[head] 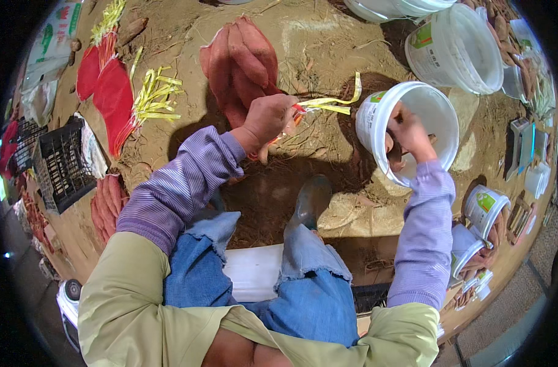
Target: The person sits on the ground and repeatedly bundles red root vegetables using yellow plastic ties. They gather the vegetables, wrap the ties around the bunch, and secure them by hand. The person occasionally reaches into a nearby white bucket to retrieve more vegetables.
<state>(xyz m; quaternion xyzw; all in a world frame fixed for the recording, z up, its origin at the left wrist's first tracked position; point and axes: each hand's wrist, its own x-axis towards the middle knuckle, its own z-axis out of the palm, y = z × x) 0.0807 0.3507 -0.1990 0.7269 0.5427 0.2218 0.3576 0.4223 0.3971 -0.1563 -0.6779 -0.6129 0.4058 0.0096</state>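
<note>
My left hand (266, 120) is closed around the gathered mouth of a red mesh bag (240, 59). Long sweet potatoes fill the bag, which lies on the ground just beyond that hand. Yellow tie strips (332, 104) stick out to the right of my fist. Inside a tilted white plastic bucket (445, 120), my right hand (413, 133) is at a few sweet potatoes (394, 158). That hand is blurred and its fingertips are partly hidden, so whether it grips one cannot be told.
Flat red mesh bags (114, 94) with yellow ties lie at left, near a black plastic crate (61, 160) and a filled bag (108, 206). Another white bucket (453, 50) stands at upper right. Buckets of sweet potatoes (485, 208) and a scale-like device (520, 144) are at right.
</note>
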